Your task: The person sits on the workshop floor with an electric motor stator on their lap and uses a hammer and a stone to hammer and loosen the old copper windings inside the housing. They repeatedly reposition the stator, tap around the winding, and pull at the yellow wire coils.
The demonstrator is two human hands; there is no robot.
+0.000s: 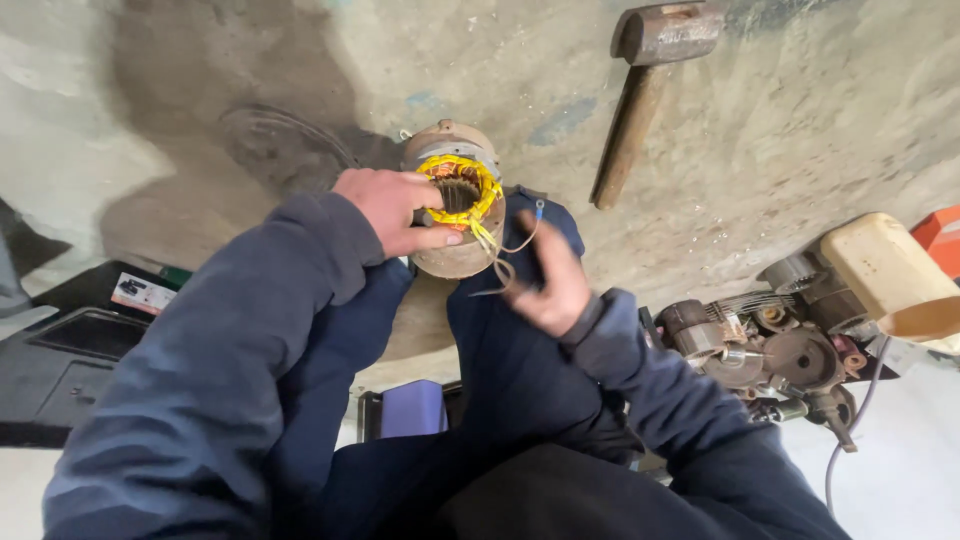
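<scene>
At the left edge, near the person's left sleeve, a small label (143, 293) lies on top of a black case (60, 365). The label is a rectangle, mostly white, with a dark patch and a little red on it, and it sits tilted. The print on it is too small to make out. At the far right edge, an orange-red box (943, 236) shows only one corner, so its full shape cannot be told. It stands just behind a cream plastic container (893, 275). No screen and no sign can be seen anywhere in the view.
</scene>
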